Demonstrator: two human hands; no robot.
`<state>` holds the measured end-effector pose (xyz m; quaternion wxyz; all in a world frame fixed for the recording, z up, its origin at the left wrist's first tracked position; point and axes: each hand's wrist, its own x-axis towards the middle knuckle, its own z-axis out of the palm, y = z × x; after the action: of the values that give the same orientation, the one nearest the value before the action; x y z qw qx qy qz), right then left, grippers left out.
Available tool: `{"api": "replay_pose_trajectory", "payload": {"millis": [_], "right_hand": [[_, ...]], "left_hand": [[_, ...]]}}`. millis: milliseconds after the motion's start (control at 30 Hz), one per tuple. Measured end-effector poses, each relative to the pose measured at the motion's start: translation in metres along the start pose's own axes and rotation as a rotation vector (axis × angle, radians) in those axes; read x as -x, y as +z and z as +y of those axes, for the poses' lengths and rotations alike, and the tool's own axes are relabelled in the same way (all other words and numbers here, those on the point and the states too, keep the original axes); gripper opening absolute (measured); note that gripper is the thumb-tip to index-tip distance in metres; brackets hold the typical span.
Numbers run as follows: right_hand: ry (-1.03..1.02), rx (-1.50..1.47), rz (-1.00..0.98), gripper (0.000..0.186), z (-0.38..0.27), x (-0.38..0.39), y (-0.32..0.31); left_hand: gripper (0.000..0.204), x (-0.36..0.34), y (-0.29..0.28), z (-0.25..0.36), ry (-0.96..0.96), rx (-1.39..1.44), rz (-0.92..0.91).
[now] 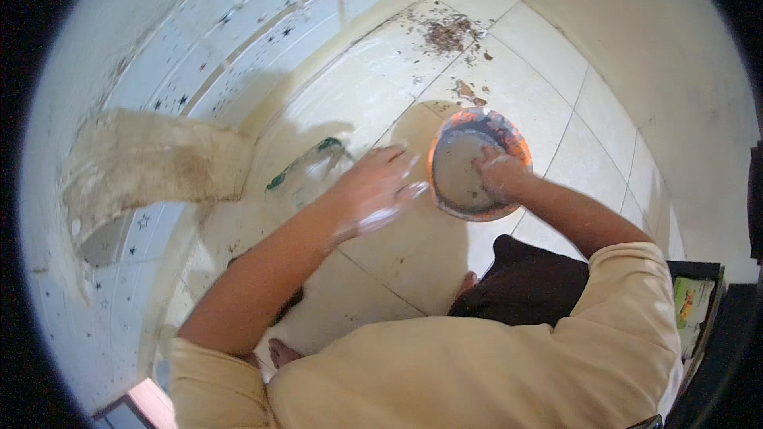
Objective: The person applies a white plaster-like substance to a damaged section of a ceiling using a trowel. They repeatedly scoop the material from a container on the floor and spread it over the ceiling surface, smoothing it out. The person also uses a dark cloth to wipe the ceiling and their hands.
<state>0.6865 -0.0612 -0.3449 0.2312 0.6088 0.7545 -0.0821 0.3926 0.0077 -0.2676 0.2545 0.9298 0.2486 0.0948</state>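
Observation:
A round orange-rimmed basin (521, 140) stands on the floor in front of me, its wall smeared grey. Wet greyish-white paste (461, 168) fills its lower part. My right hand (501, 175) reaches in over the right side, fingers bent and slightly apart, their tips at the paste. Left of the basin, my left hand (383, 189) is raised above the floor, fingers stretched and apart with nothing in them. White paste coats its fingers and thumb side, a little blurred. Beyond my left wrist lies a clear plastic bag (311, 171) with green edging.
Brown crumbly debris (450, 33) is scattered on the tiled floor (540, 56) beyond the basin. A stained beige cloth-like sheet (155, 157) is against the star-patterned wall tiles (274, 44) at left. A plain wall (660, 40) bounds the right. A dark shelf (711, 290) stands near my right elbow.

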Motion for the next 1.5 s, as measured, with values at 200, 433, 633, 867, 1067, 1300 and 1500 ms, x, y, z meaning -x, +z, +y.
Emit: {"api": "replay_pose_trajectory", "payload": {"millis": [200, 433, 633, 867, 1067, 1300, 1500], "right_hand": [[-0.181, -0.122, -0.175, 0.032, -0.015, -0.029, 0.051], [0.015, -0.341, 0.020, 0.019, 0.020, -0.042, 0.066], [-0.064, -0.413, -0.043, 0.021, 0.014, -0.038, 0.074], [-0.156, -0.298, 0.035, 0.023, 0.021, -0.036, 0.054], [0.018, -0.492, 0.015, 0.021, 0.014, -0.032, 0.047], [-0.220, -0.396, 0.049, 0.023, 0.022, -0.045, 0.061], [-0.071, -0.482, 0.059, 0.023, 0.021, -0.046, 0.072]], "left_hand": [[0.035, -0.106, 0.089, 0.014, 0.091, 0.022, -0.020], [0.032, -0.140, 0.167, 0.003, -0.028, -0.427, -0.398], [0.028, -0.163, 0.185, 0.000, -0.212, -0.238, -0.612], [0.028, -0.168, 0.185, -0.004, -0.289, -0.157, -0.451], [0.028, -0.163, 0.179, 0.002, -0.285, -0.122, -0.469], [0.027, -0.167, 0.185, -0.006, -0.302, -0.097, -0.571], [0.028, -0.167, 0.169, 0.007, -0.354, -0.019, -0.469]]}}
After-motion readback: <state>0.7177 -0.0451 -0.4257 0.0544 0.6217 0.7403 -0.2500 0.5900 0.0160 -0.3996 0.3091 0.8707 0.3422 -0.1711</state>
